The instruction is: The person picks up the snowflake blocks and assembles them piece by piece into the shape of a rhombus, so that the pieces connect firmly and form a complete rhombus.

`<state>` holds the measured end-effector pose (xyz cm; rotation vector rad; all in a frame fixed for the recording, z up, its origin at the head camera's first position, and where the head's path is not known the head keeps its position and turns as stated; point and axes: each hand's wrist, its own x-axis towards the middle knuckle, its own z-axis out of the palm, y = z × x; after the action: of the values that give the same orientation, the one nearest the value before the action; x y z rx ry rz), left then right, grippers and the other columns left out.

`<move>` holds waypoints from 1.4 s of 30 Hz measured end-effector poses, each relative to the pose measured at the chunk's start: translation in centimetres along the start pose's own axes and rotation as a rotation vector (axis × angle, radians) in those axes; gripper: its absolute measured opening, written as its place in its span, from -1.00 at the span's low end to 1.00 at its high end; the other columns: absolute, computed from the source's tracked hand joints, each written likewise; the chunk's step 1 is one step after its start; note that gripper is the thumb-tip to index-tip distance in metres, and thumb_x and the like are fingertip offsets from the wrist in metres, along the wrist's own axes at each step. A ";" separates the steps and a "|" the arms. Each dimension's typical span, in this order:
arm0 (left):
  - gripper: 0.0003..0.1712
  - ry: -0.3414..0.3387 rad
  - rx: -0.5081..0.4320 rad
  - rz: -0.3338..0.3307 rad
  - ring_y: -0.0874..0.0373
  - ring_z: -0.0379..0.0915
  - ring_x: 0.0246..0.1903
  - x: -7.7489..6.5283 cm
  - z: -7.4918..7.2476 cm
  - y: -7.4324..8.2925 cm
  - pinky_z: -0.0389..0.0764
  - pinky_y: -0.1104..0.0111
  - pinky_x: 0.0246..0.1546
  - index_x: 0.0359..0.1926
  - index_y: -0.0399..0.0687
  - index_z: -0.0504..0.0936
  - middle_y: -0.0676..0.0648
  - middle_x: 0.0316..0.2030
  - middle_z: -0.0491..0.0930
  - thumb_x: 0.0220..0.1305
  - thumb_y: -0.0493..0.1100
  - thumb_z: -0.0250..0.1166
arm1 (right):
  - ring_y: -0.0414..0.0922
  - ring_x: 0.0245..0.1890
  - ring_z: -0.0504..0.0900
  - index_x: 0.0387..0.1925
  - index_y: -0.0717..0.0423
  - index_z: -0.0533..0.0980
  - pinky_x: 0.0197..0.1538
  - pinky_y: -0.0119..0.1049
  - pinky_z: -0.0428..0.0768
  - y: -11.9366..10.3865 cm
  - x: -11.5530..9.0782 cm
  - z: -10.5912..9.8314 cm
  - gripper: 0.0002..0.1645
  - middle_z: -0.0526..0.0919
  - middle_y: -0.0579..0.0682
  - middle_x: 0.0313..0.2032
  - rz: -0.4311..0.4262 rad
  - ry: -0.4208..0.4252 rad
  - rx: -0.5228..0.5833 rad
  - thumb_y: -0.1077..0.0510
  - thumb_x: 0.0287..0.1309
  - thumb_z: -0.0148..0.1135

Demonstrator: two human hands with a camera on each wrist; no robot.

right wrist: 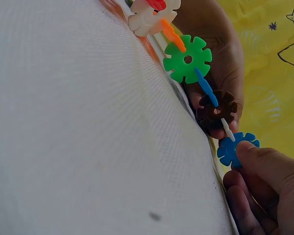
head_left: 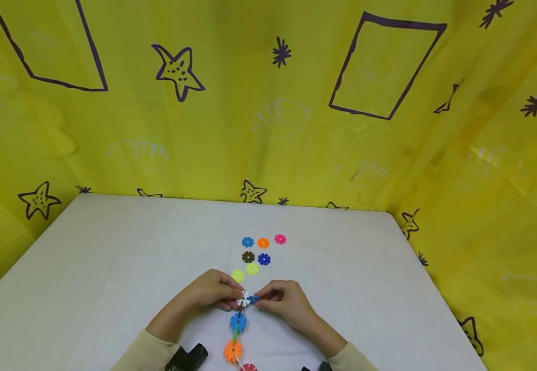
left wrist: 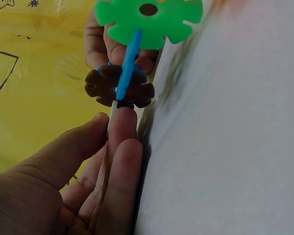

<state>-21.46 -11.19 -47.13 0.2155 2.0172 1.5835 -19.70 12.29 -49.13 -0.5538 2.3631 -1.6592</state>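
My left hand (head_left: 215,291) pinches a white notched interlocking disc (head_left: 242,300), which appears edge-on between thumb and fingers in the left wrist view. Just right of it, my right hand (head_left: 284,303) holds a blue interlocking disc (right wrist: 237,148) between thumb and fingers, slotted against the edge of the white one. A chain of joined discs leads from the white disc toward me: a brown disc (right wrist: 218,108), another blue disc (head_left: 238,322), a green disc (right wrist: 187,59), an orange disc (head_left: 233,352), another white disc and a red disc (head_left: 249,368) at the frame's lower edge.
Beyond the hands, loose discs lie flat on the white table (head_left: 157,242): two yellow discs (head_left: 252,268), a brown disc (head_left: 248,257), a dark blue disc (head_left: 264,259), a blue disc (head_left: 247,242), an orange disc (head_left: 263,243) and a pink disc (head_left: 280,239). Yellow patterned cloth (head_left: 231,129) surrounds the table.
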 end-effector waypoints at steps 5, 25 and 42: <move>-0.78 0.005 0.005 -0.017 0.24 0.64 -0.53 -0.3 -0.4 0.0 0.72 0.37 -0.42 -0.16 -0.37 0.70 -0.08 -0.48 0.71 0.23 -0.27 0.36 | -0.29 -0.43 0.67 -0.27 0.12 0.73 -0.31 -0.45 0.68 -0.2 0.0 -0.1 -0.84 0.76 0.02 -0.31 0.008 -0.008 -0.006 0.18 0.06 0.47; -0.77 0.045 -0.011 -0.042 0.26 0.64 -0.52 -2.0 -1.3 -0.6 0.72 0.39 -0.41 -0.16 -0.38 0.70 -0.11 -0.45 0.73 0.24 -0.27 0.35 | -0.20 -0.33 0.70 -0.15 0.23 0.69 -0.28 -0.50 0.65 -0.7 2.4 -1.0 -0.75 0.77 0.09 -0.25 0.069 0.048 -0.002 0.20 0.14 0.41; -0.75 0.068 -0.034 -0.035 0.25 0.64 -0.52 -3.6 -1.6 -1.2 0.72 0.38 -0.41 -0.16 -0.41 0.68 -0.10 -0.46 0.72 0.23 -0.25 0.36 | -0.25 -0.46 0.59 -0.16 0.15 0.72 -0.39 -0.45 0.63 -2.8 7.0 0.2 -0.70 0.76 -0.07 -0.28 0.059 -0.089 -0.229 0.16 0.03 0.50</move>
<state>-19.05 -14.52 -46.86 0.1147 2.0327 1.6224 -25.44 8.44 -46.25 -0.5772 2.4943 -1.3197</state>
